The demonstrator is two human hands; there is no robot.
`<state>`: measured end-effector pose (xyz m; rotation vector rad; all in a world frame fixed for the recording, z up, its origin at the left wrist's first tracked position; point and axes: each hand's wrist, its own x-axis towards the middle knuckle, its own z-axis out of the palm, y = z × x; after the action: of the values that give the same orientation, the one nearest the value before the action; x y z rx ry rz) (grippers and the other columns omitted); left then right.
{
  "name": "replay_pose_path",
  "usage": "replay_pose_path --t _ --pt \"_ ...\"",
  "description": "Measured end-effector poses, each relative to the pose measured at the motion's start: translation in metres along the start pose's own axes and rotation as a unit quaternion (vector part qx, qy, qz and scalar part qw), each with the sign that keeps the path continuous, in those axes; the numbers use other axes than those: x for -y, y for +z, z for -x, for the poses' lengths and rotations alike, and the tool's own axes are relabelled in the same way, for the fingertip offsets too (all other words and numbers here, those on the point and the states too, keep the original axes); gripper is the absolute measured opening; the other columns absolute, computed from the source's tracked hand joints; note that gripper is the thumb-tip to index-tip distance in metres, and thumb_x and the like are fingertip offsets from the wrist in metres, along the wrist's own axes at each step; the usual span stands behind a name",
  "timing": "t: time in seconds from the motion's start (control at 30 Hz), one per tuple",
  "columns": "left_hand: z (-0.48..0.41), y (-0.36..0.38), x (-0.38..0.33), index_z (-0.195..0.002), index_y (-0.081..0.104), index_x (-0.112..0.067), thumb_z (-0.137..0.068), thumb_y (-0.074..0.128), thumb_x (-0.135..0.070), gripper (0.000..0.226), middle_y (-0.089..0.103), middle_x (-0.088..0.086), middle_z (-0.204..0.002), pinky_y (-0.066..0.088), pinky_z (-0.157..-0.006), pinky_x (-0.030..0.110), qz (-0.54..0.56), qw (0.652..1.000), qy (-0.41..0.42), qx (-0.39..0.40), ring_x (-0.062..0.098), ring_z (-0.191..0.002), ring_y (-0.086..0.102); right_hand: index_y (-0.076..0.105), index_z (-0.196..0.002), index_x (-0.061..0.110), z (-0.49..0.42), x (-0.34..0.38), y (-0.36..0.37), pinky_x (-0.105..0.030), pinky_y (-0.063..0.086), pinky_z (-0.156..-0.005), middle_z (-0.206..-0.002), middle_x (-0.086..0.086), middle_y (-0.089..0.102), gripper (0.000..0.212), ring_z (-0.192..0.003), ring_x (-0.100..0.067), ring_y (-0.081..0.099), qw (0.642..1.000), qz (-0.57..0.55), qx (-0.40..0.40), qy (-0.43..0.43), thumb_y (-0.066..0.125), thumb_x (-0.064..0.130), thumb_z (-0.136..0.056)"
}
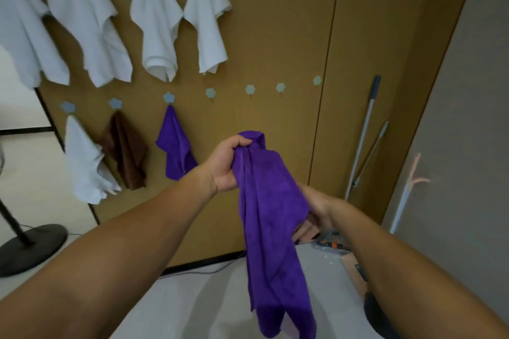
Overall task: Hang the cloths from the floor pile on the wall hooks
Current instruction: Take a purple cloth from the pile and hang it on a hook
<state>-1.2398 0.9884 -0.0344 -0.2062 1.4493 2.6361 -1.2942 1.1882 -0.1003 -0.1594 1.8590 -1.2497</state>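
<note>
You're facing a brown panel wall (275, 44); grey wall (468, 118) on your right, pale floor (206, 297), black stand base (30, 248) left, two poles (363, 140) leaning right.

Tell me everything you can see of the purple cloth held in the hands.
The purple cloth is a deep violet, soft, fleecy-looking fabric, plain with no visible print. It hangs limp in loose vertical folds, its lower end split into two drooping corners. The left hand grips its bunched top, a folded tip poking above the fist. The right hand meets its right edge lower down, partly hidden behind it, so that grip is unclear. Nothing else appears to touch it.
</note>
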Motion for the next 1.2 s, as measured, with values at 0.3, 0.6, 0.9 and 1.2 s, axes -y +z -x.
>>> replay_pose_path --t 0.3,0.6,0.9,1.2 --pt "0.026 -0.102 -0.022 -0.08 0.063 0.0 -0.078 0.045 0.007 0.019 0.066 0.019 -0.083 0.06 -0.069 0.04 -0.206 0.963 -0.058 -0.163 0.025 -0.064 0.069 0.051 -0.131 0.011 -0.012 0.056 0.041 -0.029 0.059 -0.066 -0.105 -0.01 0.065 0.041 -0.081 -0.017 0.067 0.915 -0.323 -0.039 -0.241 0.059 0.004 -0.091" --pt "0.07 -0.224 -0.078 -0.078 0.057 0.001 -0.084 0.06 0.002 0.007 0.065 0.015 -0.072 0.056 -0.063 0.038 -0.366 0.877 -0.031 -0.309 0.026 -0.065 0.064 0.058 -0.111 0.007 -0.039 0.109 0.101 -0.019 0.054 -0.052 -0.088 -0.008 0.064 0.027 -0.07 -0.015 0.063 0.87 -0.331 -0.221 -0.29 0.063 -0.003 -0.087" --pt "0.088 -0.295 -0.126 -0.072 0.05 -0.016 -0.09 0.05 -0.022 0.019 0.048 0.0 -0.07 0.039 -0.066 0.031 -0.136 0.94 -0.041 -0.309 0.016 -0.06 0.044 0.064 -0.102 0.008 -0.056 0.135 0.12 -0.021 0.051 -0.052 -0.085 -0.005 0.068 0.025 -0.07 -0.014 0.064 0.87 -0.268 -0.323 -0.259 0.072 -0.001 -0.079" --pt "0.073 -0.288 -0.146 -0.081 0.057 -0.017 -0.1 0.045 -0.023 0.023 0.05 0.003 -0.073 0.041 -0.064 0.032 -0.175 0.938 0.066 -0.293 0.016 -0.061 0.044 0.064 -0.095 0.013 -0.07 0.143 0.113 -0.025 0.051 -0.067 -0.086 -0.001 0.065 0.017 -0.073 -0.012 0.059 0.858 -0.209 -0.38 -0.276 0.072 0.005 -0.081"
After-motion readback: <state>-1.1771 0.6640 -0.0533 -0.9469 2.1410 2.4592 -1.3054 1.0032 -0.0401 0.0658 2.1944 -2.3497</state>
